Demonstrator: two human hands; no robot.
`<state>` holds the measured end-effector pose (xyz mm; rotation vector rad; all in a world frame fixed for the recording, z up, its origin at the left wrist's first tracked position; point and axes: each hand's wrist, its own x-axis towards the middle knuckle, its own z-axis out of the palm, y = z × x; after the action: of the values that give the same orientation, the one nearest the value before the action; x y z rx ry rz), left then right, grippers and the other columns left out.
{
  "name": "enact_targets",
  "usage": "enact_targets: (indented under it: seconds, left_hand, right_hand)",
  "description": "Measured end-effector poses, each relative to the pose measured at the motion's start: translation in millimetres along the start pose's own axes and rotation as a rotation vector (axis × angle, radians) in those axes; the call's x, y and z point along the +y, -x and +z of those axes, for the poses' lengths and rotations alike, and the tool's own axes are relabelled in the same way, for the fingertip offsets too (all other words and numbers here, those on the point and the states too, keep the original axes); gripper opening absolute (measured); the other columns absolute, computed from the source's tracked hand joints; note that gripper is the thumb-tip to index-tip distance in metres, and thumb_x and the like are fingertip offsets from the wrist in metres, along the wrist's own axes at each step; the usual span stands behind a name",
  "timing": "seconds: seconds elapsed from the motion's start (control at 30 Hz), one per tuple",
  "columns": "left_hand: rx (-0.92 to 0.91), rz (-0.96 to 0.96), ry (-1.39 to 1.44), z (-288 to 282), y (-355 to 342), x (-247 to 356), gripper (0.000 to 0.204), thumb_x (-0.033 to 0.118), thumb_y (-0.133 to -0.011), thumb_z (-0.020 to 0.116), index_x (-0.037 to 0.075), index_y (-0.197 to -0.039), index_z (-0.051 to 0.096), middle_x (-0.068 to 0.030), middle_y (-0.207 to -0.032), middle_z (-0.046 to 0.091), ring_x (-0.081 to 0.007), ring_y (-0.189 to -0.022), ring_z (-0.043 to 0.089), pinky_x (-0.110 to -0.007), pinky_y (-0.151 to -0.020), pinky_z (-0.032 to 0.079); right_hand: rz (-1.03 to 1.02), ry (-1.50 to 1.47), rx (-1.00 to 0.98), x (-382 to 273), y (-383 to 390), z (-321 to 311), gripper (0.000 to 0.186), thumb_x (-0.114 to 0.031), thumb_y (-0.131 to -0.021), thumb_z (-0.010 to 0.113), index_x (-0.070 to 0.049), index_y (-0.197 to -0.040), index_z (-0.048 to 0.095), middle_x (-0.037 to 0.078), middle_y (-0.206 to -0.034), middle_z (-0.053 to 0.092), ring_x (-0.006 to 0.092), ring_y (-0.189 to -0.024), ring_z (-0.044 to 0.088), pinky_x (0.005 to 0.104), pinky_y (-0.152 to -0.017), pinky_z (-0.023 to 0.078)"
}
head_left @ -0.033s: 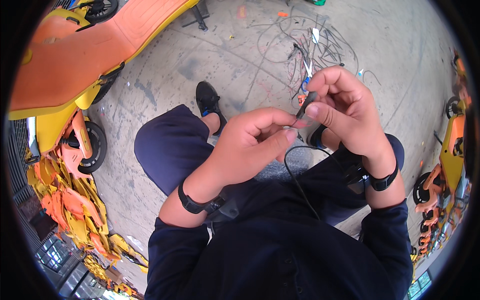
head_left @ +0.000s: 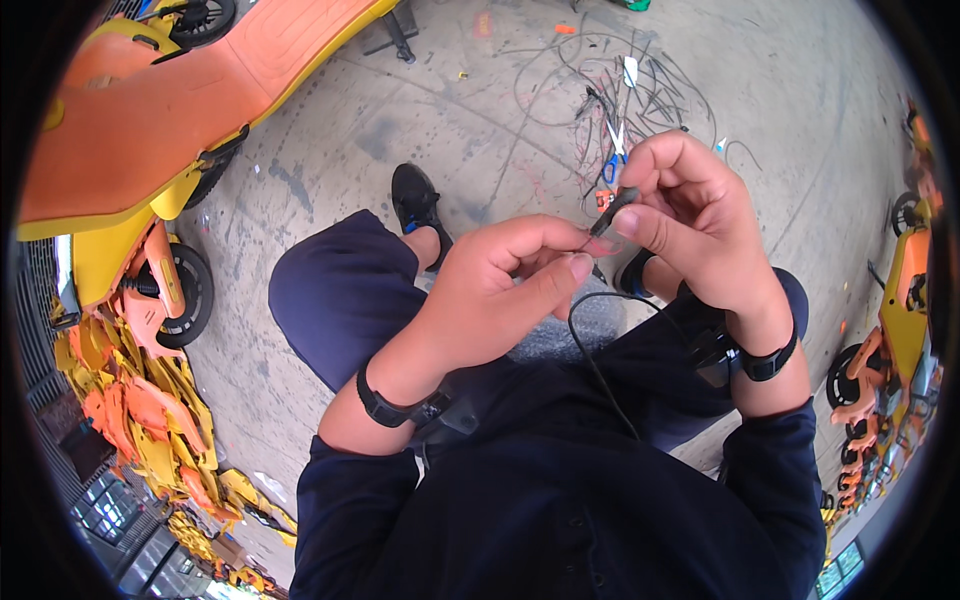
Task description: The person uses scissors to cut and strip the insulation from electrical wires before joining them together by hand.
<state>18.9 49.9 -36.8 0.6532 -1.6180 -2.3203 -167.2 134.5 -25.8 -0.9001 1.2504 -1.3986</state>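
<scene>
In front of my lap, my right hand [head_left: 698,222] pinches a short dark cable end [head_left: 613,212] between thumb and fingertips. Thin reddish wires [head_left: 597,245] stick out of its lower left end. My left hand [head_left: 500,290] is closed on those wires, thumb against index finger. A black cable [head_left: 592,358] loops below my hands across my lap; where it joins the piece I hold is hidden. Beyond my right hand, scissors [head_left: 612,160] with blue handles lie partly opened on the floor. Close to them is a small orange tool-like object [head_left: 604,199], partly covered.
A tangle of cut dark cables [head_left: 660,90] lies on the concrete floor ahead. An orange and yellow scooter body [head_left: 170,120] stands at the left, above a pile of yellow and orange panels [head_left: 150,410]. More scooters [head_left: 905,300] line the right side.
The dark cable end has tilted and shifted very slightly in my right fingers, and more of the scissors' blue handles shows. My left hand has hardly moved.
</scene>
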Motion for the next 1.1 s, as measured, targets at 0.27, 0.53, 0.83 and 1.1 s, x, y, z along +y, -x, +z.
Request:
enact_targets:
  seconds: [0.27, 0.53, 0.83, 1.1]
  left_hand:
    - [0.103, 0.108, -0.434, 0.1, -5.8, 0.2, 0.014, 0.013, -0.088, 0.062, 0.004, -0.097, 0.067, -0.007, -0.077, 0.065, -0.0179, -0.074, 0.058, -0.031, -0.075, 0.043]
    - [0.335, 0.201, -0.849, -17.4, -4.6, -2.6, 0.012, 0.011, -0.085, 0.065, 0.008, -0.095, 0.069, -0.0044, -0.076, 0.065, -0.02, -0.076, 0.056, -0.029, -0.075, 0.042]
    - [0.27, 0.211, -0.893, -18.6, -8.2, -9.0, 0.013, 0.013, -0.087, 0.064, 0.005, -0.095, 0.069, -0.0055, -0.072, 0.062, -0.02, -0.07, 0.054, -0.03, -0.073, 0.043]
    - [0.178, 0.158, -0.992, -16.3, -11.2, -11.7, 0.014, 0.01, -0.088, 0.059, 0.004, -0.098, 0.066, -0.0087, -0.074, 0.061, -0.025, -0.072, 0.057, -0.034, -0.075, 0.044]
  right_hand:
    - [-0.136, 0.133, 0.075, -14.0, -4.8, -26.3, 0.031, -0.001, -0.084, 0.066, -0.001, -0.114, 0.057, -0.007, -0.073, 0.051, 0.0008, -0.063, 0.044, 0.0158, -0.056, 0.036]
    - [-0.202, -0.086, 0.149, -27.6, -2.2, -57.1, 0.02, -0.013, -0.091, 0.058, 0.001, -0.105, 0.065, -0.003, -0.072, 0.055, 0.0036, -0.057, 0.042, 0.0196, -0.051, 0.033]
    - [-0.203, -0.202, 0.122, -36.4, 10.1, -54.4, 0.017, -0.008, -0.086, 0.059, 0.002, -0.099, 0.067, -0.003, -0.069, 0.056, 0.0023, -0.056, 0.042, 0.0192, -0.049, 0.031]
    - [-0.351, -0.073, 0.205, -33.5, 13.6, -58.8, 0.014, -0.006, -0.086, 0.063, 0.0, -0.097, 0.068, -0.001, -0.081, 0.064, 0.0011, -0.069, 0.051, 0.017, -0.059, 0.039]
